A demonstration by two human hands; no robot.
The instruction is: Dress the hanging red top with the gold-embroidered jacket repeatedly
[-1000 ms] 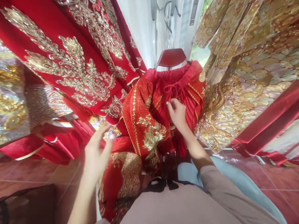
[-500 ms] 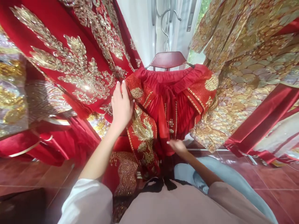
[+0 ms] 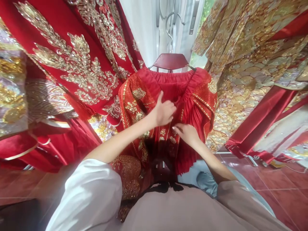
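Note:
In front of me a red pleated skirt (image 3: 196, 110) with gold embroidery and a gathered waistband hangs from a hanger (image 3: 171, 61) with a dark red bar and metal hook. My left hand (image 3: 165, 111) is over the upper middle of the skirt, its fingers curled in and the thumb pointing up. Just below and to the right, my right hand (image 3: 187, 133) bends its fingers toward the thumb at the skirt's front. Whatever lies between the fingers of either hand is hidden. A gold-embroidered panel (image 3: 133, 107) of the skirt drapes on the left.
A red gown (image 3: 57, 29) with gold beadwork hangs close on the left. Gold scale-patterned clothing (image 3: 243, 96) hangs on the right, beside red satin cloth (image 3: 262, 118). Behind the hanger is white curtain-like material (image 3: 141, 29). Reddish tiles (image 3: 284, 199) cover the floor.
My left hand has left the skirt's left edge and moved right to its middle, its fingers now curled. My right hand has risen slightly. The pleats hang lower on the right.

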